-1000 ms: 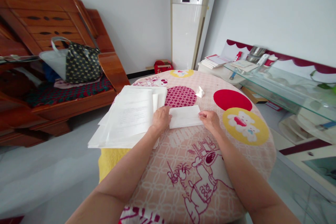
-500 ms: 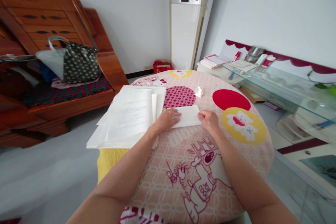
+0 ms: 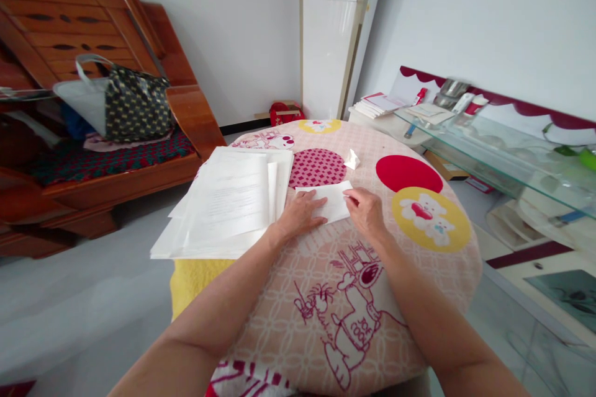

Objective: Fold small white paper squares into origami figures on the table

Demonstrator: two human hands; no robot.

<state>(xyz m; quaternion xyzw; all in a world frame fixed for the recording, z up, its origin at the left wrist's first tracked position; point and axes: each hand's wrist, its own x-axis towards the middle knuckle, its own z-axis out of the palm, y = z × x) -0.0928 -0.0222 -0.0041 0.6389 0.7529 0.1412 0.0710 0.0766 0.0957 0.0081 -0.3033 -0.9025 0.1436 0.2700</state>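
The folded sheet of white paper lies flat on the tablecloth, near the middle of the round table and just below the checked pink circle printed on the cloth. We note that its long edges run roughly left to right, tilted slightly.

The left hand rests palm down on the left half of the sheet. Its fingers are spread and extended, so it is fully open and presses on the paper without closing around it.

The right hand meets the right end of the sheet. Its fingers are curled and drawn together at the paper's edge. We cannot tell whether they pinch the edge or only press it down.

Just left of the left hand, a stack of papers lies on the table and overhangs its left rim. The top page carries faint printed lines. A small crumpled scrap sits beyond the folded sheet, between the checked circle and a solid red circle.

Farther out, we record a wooden bench at the left with a patterned bag on its seat. A tall white appliance stands in the corner. A glass shelf runs along the right wall with small items on it, blurred.
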